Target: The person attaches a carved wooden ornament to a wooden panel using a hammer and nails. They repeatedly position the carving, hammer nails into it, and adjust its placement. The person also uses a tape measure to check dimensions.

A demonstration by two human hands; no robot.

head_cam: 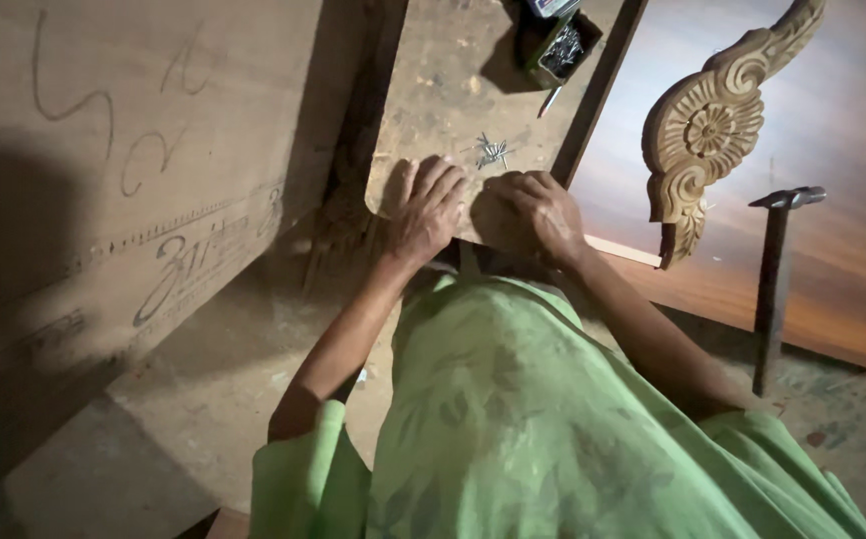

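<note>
Both hands press flat on the near edge of a small board (453,90): left hand (425,210) fingers spread, released; right hand (533,215) curled, grip unclear. Loose nails (493,152) at 12 o'clock untouched, hammer (774,279) idle at 3 o'clock

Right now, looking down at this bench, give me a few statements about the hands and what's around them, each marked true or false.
1. Both hands rest on the near edge of the wooden board. True.
2. The left hand holds the hammer. False: the hammer stands untouched on the right.
3. Loose nails lie just beyond the fingers. True.
4. The right hand grips the carved wooden ornament. False: it rests on the board.
</note>
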